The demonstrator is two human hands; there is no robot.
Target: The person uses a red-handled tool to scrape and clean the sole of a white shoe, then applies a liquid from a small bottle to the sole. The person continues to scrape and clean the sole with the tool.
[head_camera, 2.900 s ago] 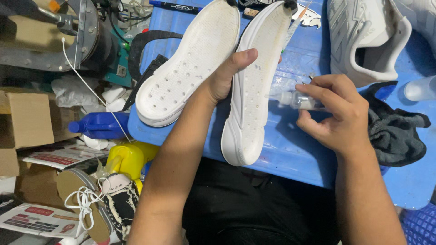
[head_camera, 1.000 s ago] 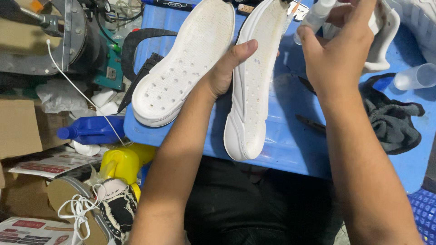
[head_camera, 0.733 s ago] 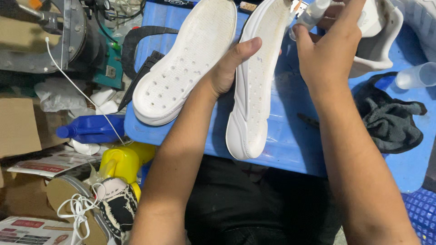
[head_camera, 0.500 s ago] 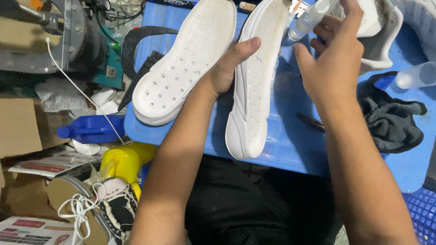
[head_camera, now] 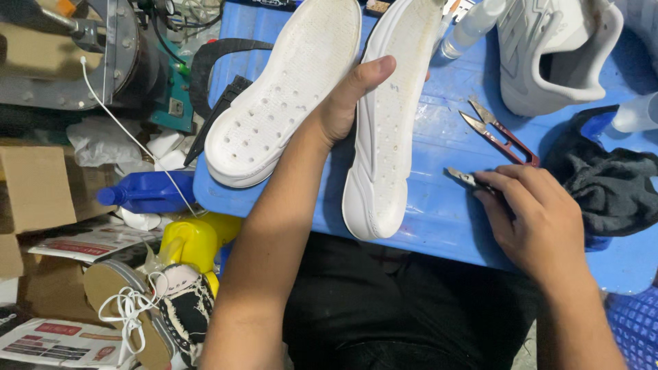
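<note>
My left hand (head_camera: 343,103) reaches up between two white shoe soles and grips the right one (head_camera: 394,123), thumb pressed on its upper face. The other white sole (head_camera: 281,96) lies beside it on the blue table (head_camera: 439,205). My right hand (head_camera: 534,219) rests on the table near its front edge, fingers curled over a small metal tool (head_camera: 462,178) whose tip sticks out to the left. Red-handled thread snips (head_camera: 500,133) lie just beyond that hand. A clear bottle (head_camera: 473,27) lies at the far edge.
A white shoe upper (head_camera: 555,62) stands at the back right, a dark cloth (head_camera: 613,188) and a pale bottle (head_camera: 634,116) at the right. Left of the table: a blue jug (head_camera: 147,192), yellow container (head_camera: 192,240), laced sneaker (head_camera: 164,308), cardboard boxes (head_camera: 34,192).
My right hand let go of the clear bottle at the far side of the table and came down to the near edge, onto the small metal tool. The left hand kept its grip.
</note>
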